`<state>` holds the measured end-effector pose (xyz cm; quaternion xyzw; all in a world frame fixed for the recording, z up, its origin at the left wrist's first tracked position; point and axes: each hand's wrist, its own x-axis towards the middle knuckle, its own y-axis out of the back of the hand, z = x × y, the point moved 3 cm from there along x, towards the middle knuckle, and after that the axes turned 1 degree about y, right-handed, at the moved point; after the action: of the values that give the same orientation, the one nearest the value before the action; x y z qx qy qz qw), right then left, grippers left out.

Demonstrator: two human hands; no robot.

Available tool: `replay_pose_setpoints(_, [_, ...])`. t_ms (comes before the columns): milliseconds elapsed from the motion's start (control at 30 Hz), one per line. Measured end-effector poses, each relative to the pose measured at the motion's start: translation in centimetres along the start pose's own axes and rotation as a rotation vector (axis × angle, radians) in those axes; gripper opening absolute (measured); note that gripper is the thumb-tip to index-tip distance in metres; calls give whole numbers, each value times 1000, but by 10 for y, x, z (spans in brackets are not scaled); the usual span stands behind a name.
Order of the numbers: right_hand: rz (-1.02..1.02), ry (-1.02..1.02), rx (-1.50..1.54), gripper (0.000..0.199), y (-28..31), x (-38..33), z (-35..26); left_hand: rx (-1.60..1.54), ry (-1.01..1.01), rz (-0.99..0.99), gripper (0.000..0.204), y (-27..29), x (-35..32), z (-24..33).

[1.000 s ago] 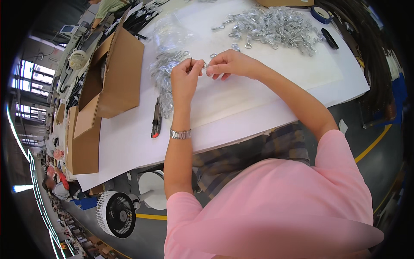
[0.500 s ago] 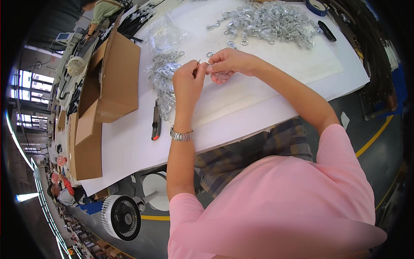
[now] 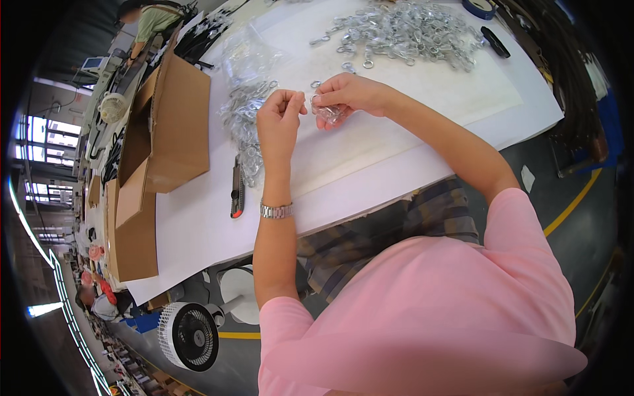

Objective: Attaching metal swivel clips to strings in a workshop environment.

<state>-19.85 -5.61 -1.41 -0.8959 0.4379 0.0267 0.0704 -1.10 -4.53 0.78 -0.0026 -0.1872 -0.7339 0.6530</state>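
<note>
Both hands meet above the white surface; the left hand pinches one edge of a small clear plastic bag of metal rings, the right hand grips the other; a large heap of loose silver metal rings remains near the far edge, so much seems left; filled clear packets lie by the brown cardboard box.

white table, brown cardboard box, silvery metal rings in a heap, clear plastic bag, pink shirt, plaid trousers, silver watch, white fan, a knife seemingly black and orange.
</note>
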Motion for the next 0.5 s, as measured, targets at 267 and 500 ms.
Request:
replay_pose_setpoints(267, [402,275,229,32,0,2,-1,-240,177,-110,23,-21,-8,7])
replay_pose_setpoints(500, [259,174,247,37,2,3,5,-444,237,-258,23,-23,-7,-9])
